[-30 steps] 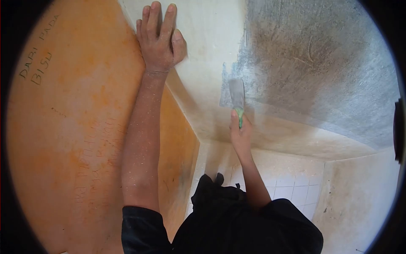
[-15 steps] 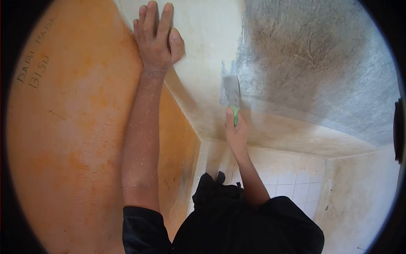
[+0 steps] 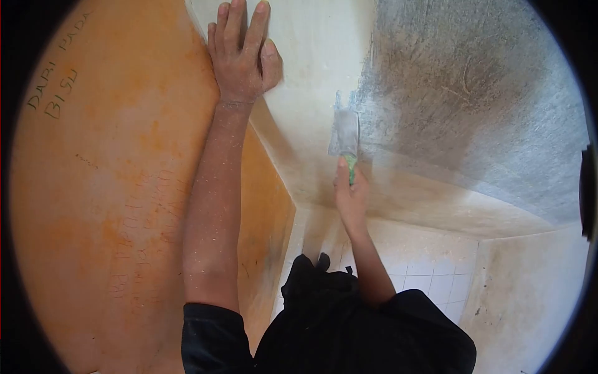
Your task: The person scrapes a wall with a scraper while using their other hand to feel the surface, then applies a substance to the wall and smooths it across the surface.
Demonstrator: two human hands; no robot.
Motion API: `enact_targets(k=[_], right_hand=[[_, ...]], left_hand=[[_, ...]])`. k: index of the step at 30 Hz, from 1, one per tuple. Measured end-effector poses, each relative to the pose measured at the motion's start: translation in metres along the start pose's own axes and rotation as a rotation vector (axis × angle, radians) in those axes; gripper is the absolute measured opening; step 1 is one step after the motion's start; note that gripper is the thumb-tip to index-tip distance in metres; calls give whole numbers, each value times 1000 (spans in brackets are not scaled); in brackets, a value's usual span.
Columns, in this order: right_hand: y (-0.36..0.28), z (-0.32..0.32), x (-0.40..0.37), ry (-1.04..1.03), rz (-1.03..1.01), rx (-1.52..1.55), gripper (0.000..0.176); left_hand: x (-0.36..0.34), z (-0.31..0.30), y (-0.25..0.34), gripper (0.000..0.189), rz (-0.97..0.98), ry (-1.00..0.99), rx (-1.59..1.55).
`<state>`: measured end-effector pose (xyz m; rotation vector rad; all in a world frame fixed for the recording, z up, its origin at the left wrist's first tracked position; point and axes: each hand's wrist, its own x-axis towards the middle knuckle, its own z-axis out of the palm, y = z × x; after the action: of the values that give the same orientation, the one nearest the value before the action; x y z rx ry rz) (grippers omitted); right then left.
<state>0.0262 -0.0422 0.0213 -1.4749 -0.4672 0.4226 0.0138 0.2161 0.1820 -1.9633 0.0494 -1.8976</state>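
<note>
Right hand (image 3: 351,190) has the scraper (image 3: 346,132) by its green handle (image 3: 351,167), fingers closed around it, thumb lying along the near side. Blade points up, face against the pale wall (image 3: 311,56), right at the left edge of the rough grey patch (image 3: 455,81). Thin grey streaks show just above the blade. Left hand (image 3: 242,71) holds nothing: palm down on the pale wall, fingers spread and pointing up, beside the corner with the orange wall (image 3: 118,206). It's up and to the left of the scraper, well apart from it. Light specks on the left forearm (image 3: 212,206). Orange wall carries green lettering at upper left and fainter red writing lower down. White tiles (image 3: 439,287) sit beyond the right forearm (image 3: 372,268); black shirt (image 3: 355,336) fills the bottom middle.
</note>
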Motion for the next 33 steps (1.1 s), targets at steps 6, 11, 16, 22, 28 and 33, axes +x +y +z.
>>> enact_targets(k=[6, 11, 16, 22, 28, 33], right_hand=[[1, 2, 11, 31, -141, -72, 28], [0, -11, 10, 59, -141, -169, 27], [-14, -18, 12, 54, -235, -320, 27], [-56, -62, 10, -38, -207, -639, 35], [-100, -52, 21, -137, -277, -941, 40], [-102, -48, 13, -81, -194, -976, 39]], left_hand=[[-1, -1, 1, 49, -11, -10, 26], [-1, 0, -2, 50, -12, -8, 21], [-3, 0, -1, 50, -18, 1, -24], [-8, -2, 1, 50, -62, -31, 39], [-5, 0, 0, 49, -74, -2, 14], [-3, -3, 0, 50, -53, 1, 23]])
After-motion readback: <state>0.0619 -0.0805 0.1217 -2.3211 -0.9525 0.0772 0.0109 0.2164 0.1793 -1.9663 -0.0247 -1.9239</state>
